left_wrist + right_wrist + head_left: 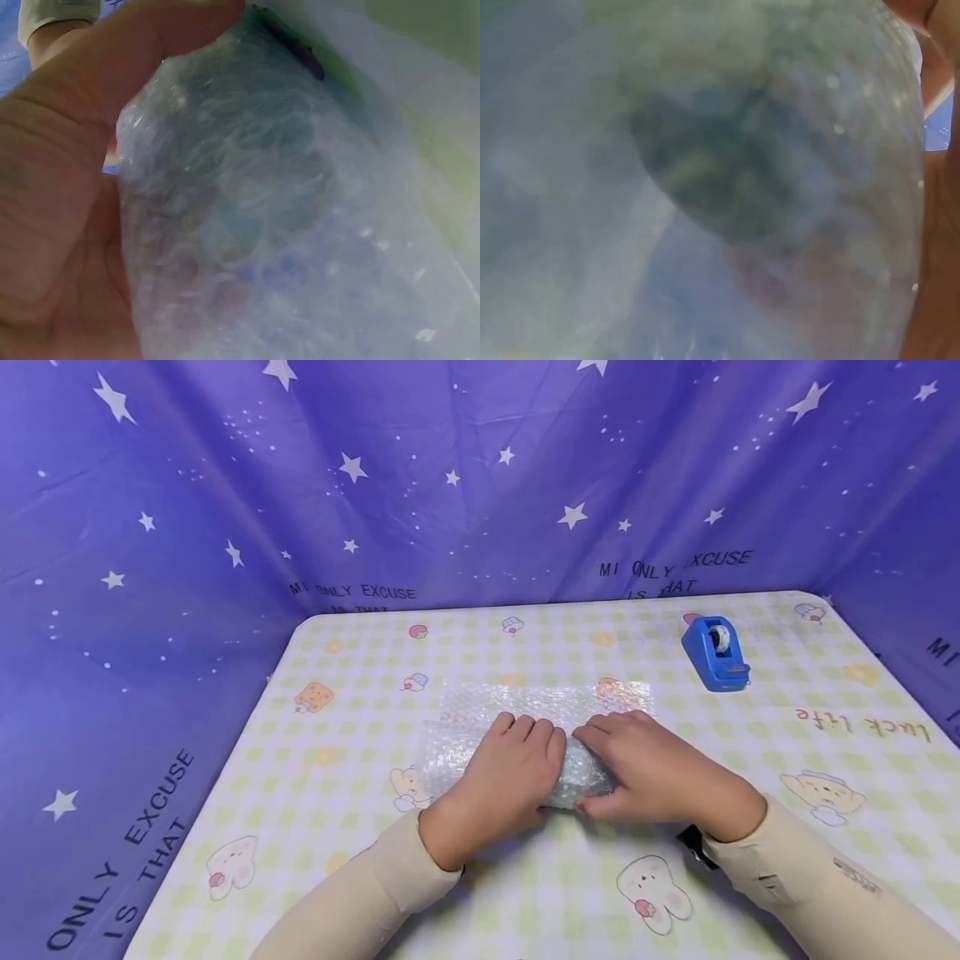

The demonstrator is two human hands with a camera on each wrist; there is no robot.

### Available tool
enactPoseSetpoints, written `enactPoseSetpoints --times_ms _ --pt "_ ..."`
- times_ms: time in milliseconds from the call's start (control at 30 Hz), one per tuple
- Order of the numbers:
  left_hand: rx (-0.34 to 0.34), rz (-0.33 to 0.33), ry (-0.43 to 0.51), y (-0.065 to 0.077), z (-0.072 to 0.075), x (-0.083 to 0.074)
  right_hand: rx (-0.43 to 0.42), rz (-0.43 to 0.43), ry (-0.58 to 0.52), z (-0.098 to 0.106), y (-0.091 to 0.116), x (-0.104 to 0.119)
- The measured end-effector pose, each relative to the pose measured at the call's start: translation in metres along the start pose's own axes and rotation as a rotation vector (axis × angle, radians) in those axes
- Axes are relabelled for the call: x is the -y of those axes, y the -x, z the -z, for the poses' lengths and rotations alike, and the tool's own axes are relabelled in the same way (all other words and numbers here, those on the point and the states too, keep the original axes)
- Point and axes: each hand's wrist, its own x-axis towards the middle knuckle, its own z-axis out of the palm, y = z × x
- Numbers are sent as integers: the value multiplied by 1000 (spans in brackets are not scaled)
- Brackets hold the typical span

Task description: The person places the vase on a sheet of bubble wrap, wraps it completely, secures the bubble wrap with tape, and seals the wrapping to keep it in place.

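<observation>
A clear bubble wrap sheet lies across the middle of the table, its near part rolled into a bundle. My left hand grips the bundle's left part, fingers over the far side and thumb at the near side. On the other end my right hand holds it likewise, thumb low at the near edge. Through the layers in the right wrist view shows a dark green, rounded shape, too blurred to name. The left wrist view has the wrap lying against the left palm.
A blue tape dispenser with a roll in it stands at the back right of the table. The tabletop has a green checked cover with cartoon prints. Behind it hangs a purple curtain with white stars.
</observation>
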Motion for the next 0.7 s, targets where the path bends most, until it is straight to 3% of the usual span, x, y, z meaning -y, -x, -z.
enactPoseSetpoints --times_ms 133,700 --pt "-13 3 -8 0 -2 0 -9 11 -12 -1 -2 -1" --pt "42 -18 63 -2 1 4 14 -11 -28 -1 -1 0"
